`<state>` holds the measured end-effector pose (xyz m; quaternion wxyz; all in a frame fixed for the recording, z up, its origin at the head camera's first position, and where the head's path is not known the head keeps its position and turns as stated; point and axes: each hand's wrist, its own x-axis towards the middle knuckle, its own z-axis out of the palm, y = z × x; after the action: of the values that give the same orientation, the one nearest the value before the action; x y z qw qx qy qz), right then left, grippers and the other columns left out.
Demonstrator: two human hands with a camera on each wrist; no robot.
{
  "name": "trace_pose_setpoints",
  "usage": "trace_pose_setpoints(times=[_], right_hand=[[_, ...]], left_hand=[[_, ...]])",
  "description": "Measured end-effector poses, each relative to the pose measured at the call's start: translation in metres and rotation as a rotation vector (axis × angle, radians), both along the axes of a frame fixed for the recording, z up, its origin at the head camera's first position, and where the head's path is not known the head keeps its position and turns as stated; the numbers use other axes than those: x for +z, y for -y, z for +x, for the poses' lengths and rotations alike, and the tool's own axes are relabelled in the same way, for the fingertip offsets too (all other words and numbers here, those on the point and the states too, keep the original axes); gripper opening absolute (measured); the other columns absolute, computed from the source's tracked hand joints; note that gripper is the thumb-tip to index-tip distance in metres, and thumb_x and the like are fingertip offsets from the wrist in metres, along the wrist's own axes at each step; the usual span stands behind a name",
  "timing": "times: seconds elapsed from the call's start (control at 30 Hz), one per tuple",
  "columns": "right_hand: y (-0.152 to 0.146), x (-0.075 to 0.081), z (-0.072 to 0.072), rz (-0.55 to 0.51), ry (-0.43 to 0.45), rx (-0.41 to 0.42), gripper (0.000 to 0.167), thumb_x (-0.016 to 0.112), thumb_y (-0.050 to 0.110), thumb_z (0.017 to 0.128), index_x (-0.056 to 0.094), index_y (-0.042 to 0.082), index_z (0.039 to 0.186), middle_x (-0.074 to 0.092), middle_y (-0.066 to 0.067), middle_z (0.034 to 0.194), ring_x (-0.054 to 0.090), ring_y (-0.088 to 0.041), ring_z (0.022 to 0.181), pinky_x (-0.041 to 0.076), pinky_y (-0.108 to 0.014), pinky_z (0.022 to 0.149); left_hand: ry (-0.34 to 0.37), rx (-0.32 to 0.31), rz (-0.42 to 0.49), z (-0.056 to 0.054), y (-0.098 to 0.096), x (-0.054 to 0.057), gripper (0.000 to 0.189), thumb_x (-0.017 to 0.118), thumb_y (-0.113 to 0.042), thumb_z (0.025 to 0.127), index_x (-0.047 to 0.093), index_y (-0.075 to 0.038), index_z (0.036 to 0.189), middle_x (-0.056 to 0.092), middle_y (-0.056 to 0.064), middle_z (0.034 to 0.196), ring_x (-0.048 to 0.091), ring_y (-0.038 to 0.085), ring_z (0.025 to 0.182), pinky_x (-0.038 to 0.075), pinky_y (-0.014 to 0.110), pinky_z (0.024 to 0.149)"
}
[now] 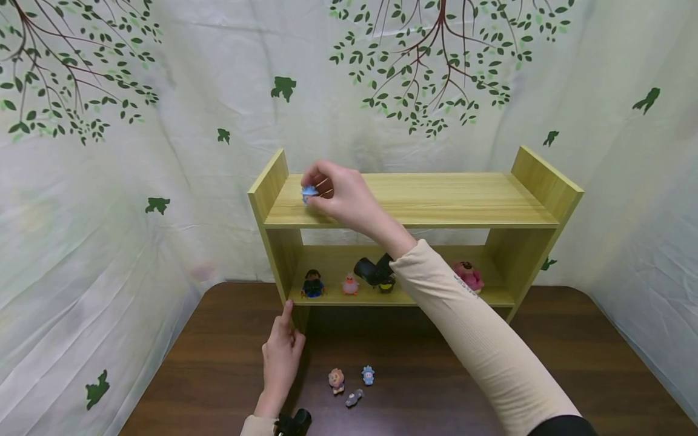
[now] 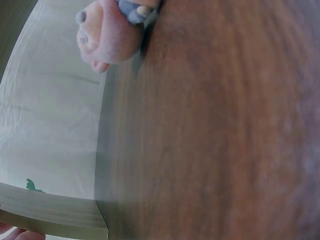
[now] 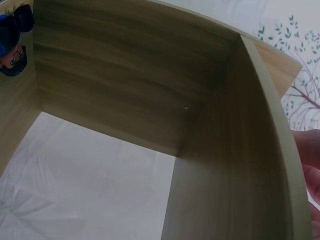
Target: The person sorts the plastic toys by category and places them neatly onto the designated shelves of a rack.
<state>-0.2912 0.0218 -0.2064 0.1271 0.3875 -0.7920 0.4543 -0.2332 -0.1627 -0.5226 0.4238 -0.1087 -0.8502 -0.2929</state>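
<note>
Pale wood frames the action: a two-tier shelf [image 1: 458, 197], and taking its centre as the middle of the dial, up at ten o'clock it's the right hand [image 1: 343, 194] on duty! Thumb and fingers pinch a blue figurine [image 1: 308, 194], right over the left end of the top board; whether its base touches the wood, I cannot tell.

Down to eight o'clock, and here's the left hand [image 1: 282, 357], index finger straight and touching the shelf's lower front corner. Whether its other fingers curl round the panel, I cannot tell.

Lower tier now, what a line-up! Out at eight o'clock stands a dark-haired figure [image 1: 312, 284] in blue, then a pink figure [image 1: 350, 284] just beside it. Towards seven, a yellow-and-black figure [image 1: 386, 284] peeks out beneath the black wrist camera [image 1: 371, 272]. Over at four o'clock sits a pink bear [image 1: 469, 277], partly covered by the cream sleeve [image 1: 474, 327].

Below, at seven o'clock, three more gather on the brown table [image 1: 218, 363]: a small light-blue toy [image 1: 368, 375], a peach toy [image 1: 336, 380] at its nine o'clock, and a grey toy [image 1: 354, 398] lying at its seven. Leaf-printed cloth [image 1: 191, 72] spans the backdrop from ten round to two!
</note>
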Motion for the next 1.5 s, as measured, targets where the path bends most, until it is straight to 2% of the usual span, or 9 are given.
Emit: trace_pose_setpoints(times=[0.53,1.0,1.3,1.5], right_hand=[[0.005,-0.003,-0.003,0.085,-0.014,-0.026,0.017,0.068,0.001,0.086,0.058,0.004,0.1,0.062,-0.005,0.095,0.061,-0.014,0.09,0.047,-0.021,0.08],[-0.001,-0.002,0.0,0.045,0.0,-0.022,0.021,0.068,0.0,0.085,0.06,0.0,0.104,0.063,-0.006,0.098,0.061,-0.013,0.092,0.047,-0.021,0.082],[-0.01,-0.003,0.002,-0.025,0.018,-0.029,0.022,0.066,-0.005,0.084,0.061,-0.004,0.105,0.063,-0.009,0.101,0.06,-0.016,0.094,0.048,-0.022,0.082],[-0.019,-0.004,0.005,-0.058,0.004,-0.041,0.02,0.065,-0.004,0.085,0.062,-0.002,0.104,0.064,-0.014,0.102,0.061,-0.017,0.093,0.048,-0.023,0.082]], left_hand=[[-0.001,0.005,0.008,0.0,0.001,-0.002,0.092,0.06,0.016,0.075,0.028,-0.025,0.151,0.039,0.001,0.078,0.026,0.005,0.053,0.024,0.024,0.044],[0.003,0.004,0.014,0.0,0.0,-0.002,0.094,0.06,0.015,0.075,0.026,-0.026,0.151,0.04,0.002,0.079,0.026,0.005,0.053,0.024,0.023,0.044],[-0.026,0.011,0.003,0.001,-0.001,0.001,0.098,0.062,0.018,0.072,0.027,-0.028,0.151,0.041,0.001,0.078,0.022,-0.001,0.056,0.023,0.023,0.044],[-0.023,0.007,0.001,0.0,-0.001,0.001,0.097,0.062,0.017,0.072,0.027,-0.027,0.151,0.04,0.001,0.078,0.023,0.002,0.055,0.023,0.023,0.044]])
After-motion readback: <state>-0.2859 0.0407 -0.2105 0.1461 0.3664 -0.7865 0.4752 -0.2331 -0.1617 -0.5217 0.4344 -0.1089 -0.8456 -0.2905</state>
